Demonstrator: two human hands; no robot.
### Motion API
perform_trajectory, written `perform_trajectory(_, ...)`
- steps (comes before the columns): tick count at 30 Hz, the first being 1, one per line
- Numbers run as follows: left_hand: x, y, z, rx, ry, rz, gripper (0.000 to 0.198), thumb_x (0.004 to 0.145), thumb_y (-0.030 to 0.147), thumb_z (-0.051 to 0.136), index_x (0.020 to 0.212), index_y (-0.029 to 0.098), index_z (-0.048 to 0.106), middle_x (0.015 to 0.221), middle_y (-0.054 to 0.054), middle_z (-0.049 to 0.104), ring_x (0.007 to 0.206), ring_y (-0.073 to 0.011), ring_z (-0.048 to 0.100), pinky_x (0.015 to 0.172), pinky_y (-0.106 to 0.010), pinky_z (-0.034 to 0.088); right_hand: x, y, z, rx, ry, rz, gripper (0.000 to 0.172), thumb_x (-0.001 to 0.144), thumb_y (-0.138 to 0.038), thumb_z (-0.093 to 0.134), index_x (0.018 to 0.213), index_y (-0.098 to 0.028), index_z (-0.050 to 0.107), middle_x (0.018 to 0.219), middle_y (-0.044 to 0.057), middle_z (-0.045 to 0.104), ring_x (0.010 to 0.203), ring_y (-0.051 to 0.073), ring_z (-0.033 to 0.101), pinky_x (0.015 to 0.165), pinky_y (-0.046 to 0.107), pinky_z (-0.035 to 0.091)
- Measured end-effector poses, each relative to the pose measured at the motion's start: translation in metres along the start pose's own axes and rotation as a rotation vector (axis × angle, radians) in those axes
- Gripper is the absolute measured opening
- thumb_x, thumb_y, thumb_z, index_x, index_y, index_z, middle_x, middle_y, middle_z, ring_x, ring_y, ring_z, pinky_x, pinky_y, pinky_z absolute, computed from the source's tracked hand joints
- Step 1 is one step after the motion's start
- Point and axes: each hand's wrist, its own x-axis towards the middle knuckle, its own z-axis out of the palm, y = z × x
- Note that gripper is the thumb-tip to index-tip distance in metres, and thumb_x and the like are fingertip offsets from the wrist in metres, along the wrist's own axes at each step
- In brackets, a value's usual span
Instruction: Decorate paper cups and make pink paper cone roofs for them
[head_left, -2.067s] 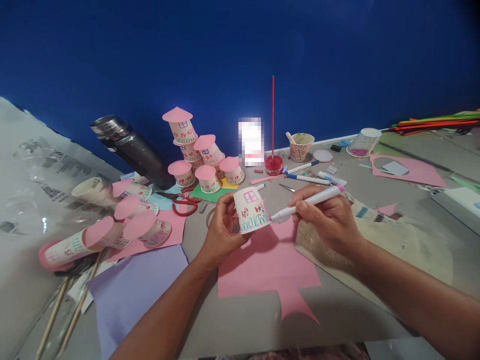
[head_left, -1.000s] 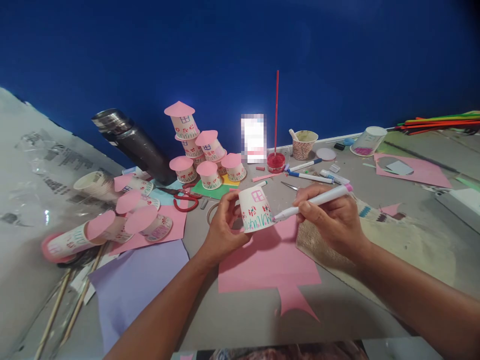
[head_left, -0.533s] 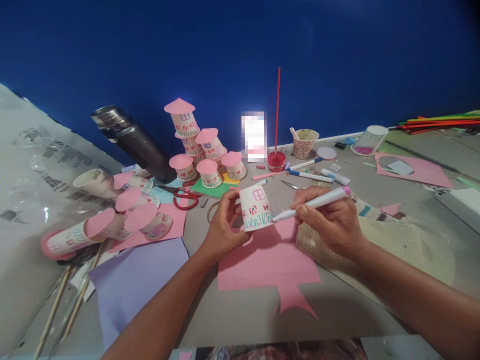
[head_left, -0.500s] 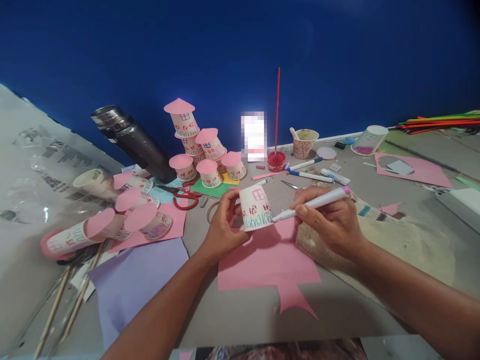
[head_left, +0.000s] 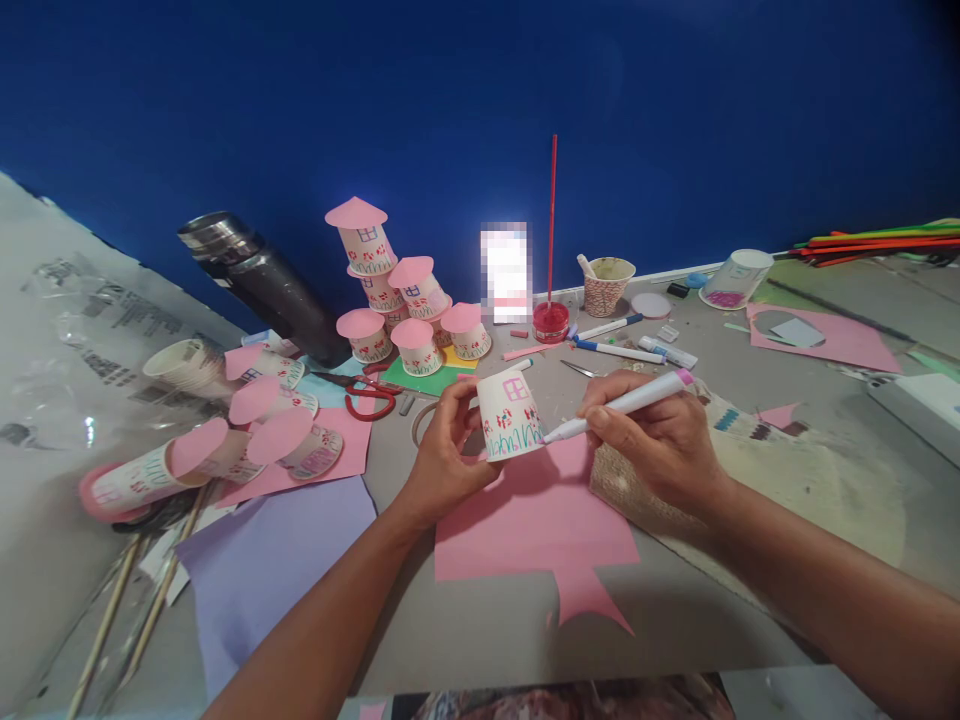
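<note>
An upside-down white paper cup (head_left: pixel 513 415) is gripped by its left side in my left hand (head_left: pixel 446 450). It bears a pink window, red flowers and green grass strokes along its rim. My right hand (head_left: pixel 656 430) is closed around a white marker pen (head_left: pixel 622 405) with a pink end. The pen's tip meets the cup's lower right edge, by the green strokes. Below both hands lies a cut sheet of pink paper (head_left: pixel 525 530). A stained cream cloth (head_left: pixel 810 500) spreads under and beside my right hand.
Decorated cups with pink cone roofs (head_left: pixel 358 245) are stacked at the back; several more (head_left: pixel 281 440) lie on the left. A dark flask (head_left: pixel 262 285) leans behind red-handled scissors (head_left: pixel 371 400). Markers (head_left: pixel 619 350), a red pot (head_left: pixel 551 322) and a patterned cup (head_left: pixel 606 288) stand or lie at the back.
The hands, the cup and the marker have hardly moved; the tip stays at the cup's lower right edge. The whole view has shifted very slightly.
</note>
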Motion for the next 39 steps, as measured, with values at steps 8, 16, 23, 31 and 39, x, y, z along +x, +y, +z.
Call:
perform_trajectory(8, 0.001, -0.005, 0.000, -0.024, -0.009, 0.013, 0.071, 0.071, 0.015, 0.079, 0.134, 0.029, 0.049, 0.134, -0.009, 0.060, 0.121, -0.0249, 0.064, 0.098, -0.037, 0.055, 0.011, 0.016, -0.001, 0.308, 0.181, 0.206, 0.034, 0.085, -0.055, 0.079, 0.081, -0.022, 0.071, 0.063, -0.001, 0.062, 0.055, 0.013, 0.053, 0.049, 0.027, 0.040)
perform_trajectory(16, 0.000, -0.002, 0.000, -0.022, -0.013, -0.006, 0.073, 0.067, 0.008, 0.078, 0.132, 0.028, 0.051, 0.138, -0.009, 0.057, 0.127, -0.0270, 0.061, 0.102, -0.039, 0.053, 0.028, 0.044, -0.008, 0.564, 0.305, 0.479, 0.043, 0.074, -0.056, 0.086, 0.071, -0.020, 0.064, 0.051, -0.005, 0.048, 0.046, 0.008, 0.037, 0.040, 0.021, 0.029)
perform_trajectory(23, 0.000, -0.003, 0.001, -0.007, -0.007, -0.017, 0.072, 0.069, 0.012, 0.080, 0.133, 0.027, 0.051, 0.139, -0.011, 0.059, 0.121, -0.0270, 0.065, 0.102, -0.042, 0.054, 0.031, 0.058, -0.012, 0.629, 0.283, 0.525, 0.041, 0.072, -0.054, 0.086, 0.070, -0.019, 0.064, 0.048, -0.005, 0.046, 0.045, 0.008, 0.033, 0.038, 0.020, 0.029)
perform_trajectory(31, 0.001, -0.005, -0.001, 0.312, 0.055, 0.079, 0.077, 0.070, 0.025, 0.088, 0.136, 0.028, 0.050, 0.136, -0.010, 0.059, 0.117, -0.0286, 0.065, 0.100, -0.045, 0.054, 0.031, 0.063, -0.012, 0.601, 0.272, 0.498, 0.040, 0.071, -0.052, 0.086, 0.073, -0.020, 0.063, 0.049, -0.006, 0.047, 0.044, 0.007, 0.036, 0.037, 0.018, 0.029)
perform_trajectory(39, 0.002, -0.011, -0.003, 0.503, 0.100, 0.220, 0.083, 0.071, 0.045, 0.092, 0.139, 0.027, 0.048, 0.136, -0.011, 0.054, 0.122, -0.0299, 0.059, 0.103, -0.047, 0.051, 0.034, 0.063, -0.020, 0.614, 0.264, 0.502, 0.040, 0.065, -0.049, 0.090, 0.072, -0.019, 0.065, 0.048, -0.007, 0.047, 0.043, 0.006, 0.034, 0.037, 0.018, 0.028)
